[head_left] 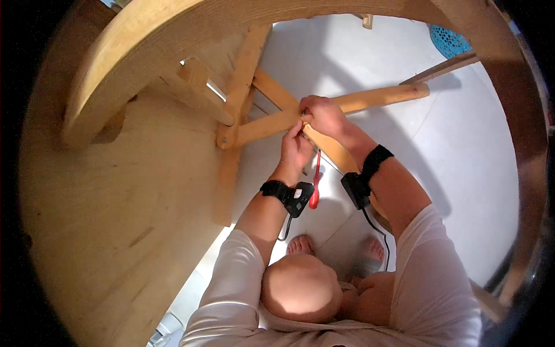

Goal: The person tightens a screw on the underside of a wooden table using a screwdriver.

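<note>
Both hands meet where wooden bars [269,126] of a folding frame cross. My right hand [325,115] is closed, thumb and fingers pinched at the joint; a small dark bit shows by the fingertips, too small to name. Just below it, my left hand [296,147] is closed too, its thumb and fingertips against the joint from the near side. What its fingers hold is hidden. A screwdriver [315,194] with a red handle shows beside the left hand, handle toward me; whether it touches that hand I cannot tell.
A large wooden panel [127,220] fills the left side. A curved wooden rail [277,10] arches across the top and down the right. A blue perforated basket [450,41] stands far right on the pale floor [462,139]. Cables hang from black wrist-worn boxes [298,199]. My bare feet [300,244] are below.
</note>
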Demonstrator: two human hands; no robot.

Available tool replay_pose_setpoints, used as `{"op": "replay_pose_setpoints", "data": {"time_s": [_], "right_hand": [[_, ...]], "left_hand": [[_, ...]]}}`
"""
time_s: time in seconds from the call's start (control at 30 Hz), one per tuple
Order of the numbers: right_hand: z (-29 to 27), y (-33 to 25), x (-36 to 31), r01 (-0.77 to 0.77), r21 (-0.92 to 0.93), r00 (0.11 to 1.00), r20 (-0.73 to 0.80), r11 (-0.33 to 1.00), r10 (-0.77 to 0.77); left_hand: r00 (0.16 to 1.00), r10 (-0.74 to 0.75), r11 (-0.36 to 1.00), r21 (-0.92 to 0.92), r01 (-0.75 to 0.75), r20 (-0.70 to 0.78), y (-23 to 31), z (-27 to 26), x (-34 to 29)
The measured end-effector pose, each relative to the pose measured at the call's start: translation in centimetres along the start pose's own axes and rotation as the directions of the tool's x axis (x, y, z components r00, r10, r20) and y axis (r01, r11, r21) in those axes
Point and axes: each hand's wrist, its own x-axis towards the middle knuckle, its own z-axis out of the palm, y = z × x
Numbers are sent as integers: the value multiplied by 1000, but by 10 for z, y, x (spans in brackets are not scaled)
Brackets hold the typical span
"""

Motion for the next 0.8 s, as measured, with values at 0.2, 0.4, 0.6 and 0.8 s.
{"op": "replay_pose_setpoints", "data": {"time_s": [0.2,0.4,0.6,0.8], "right_hand": [[1,-10,3,-18,12,999,34,1000,18],[2,-5,0,27,11,998,-57,1000,-26],[5,-7,0,1,-28,999,-47,1000,-2],[8,-7,1,-11,-43,999,-41,999,9]], "left_hand": [[998,15,1000,5,-15,58,4,-8,8],[998,-30,992,-122,36,50,-3,0,6],[993,-8,995,-95,19,121,-6,-12,11],[991,-19,989,-145,38,130,-9,-16,13]]}}
